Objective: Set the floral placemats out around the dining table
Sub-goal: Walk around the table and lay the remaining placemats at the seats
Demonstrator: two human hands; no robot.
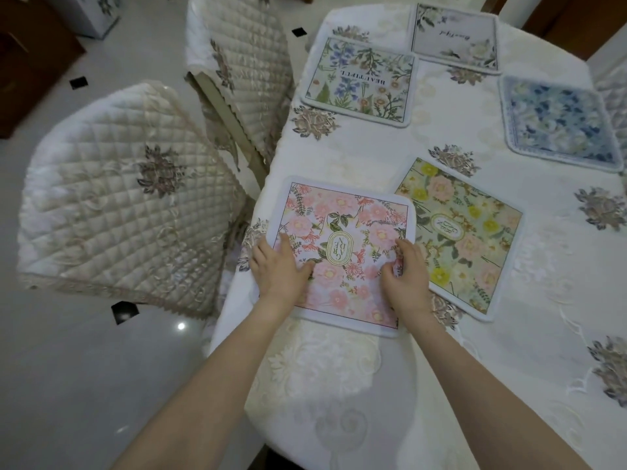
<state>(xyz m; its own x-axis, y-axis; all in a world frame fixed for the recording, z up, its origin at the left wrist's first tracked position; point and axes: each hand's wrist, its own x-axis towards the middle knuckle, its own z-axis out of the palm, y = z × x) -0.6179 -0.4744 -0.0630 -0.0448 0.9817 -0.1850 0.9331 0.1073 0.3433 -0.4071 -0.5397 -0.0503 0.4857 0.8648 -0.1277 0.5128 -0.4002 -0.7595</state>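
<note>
A pink floral placemat lies near the table's left edge. My left hand rests flat on its left side with fingers spread. My right hand pinches its right edge, which is slightly lifted. Beside it, to the right, lies a green and yellow floral placemat, its left edge tucked under the pink one. Farther back lie a wildflower placemat, a grey placemat and a blue floral placemat.
The table wears a white embroidered cloth. Two chairs with quilted cream covers stand at the left, one near and one farther back. Glossy tiled floor lies to the left.
</note>
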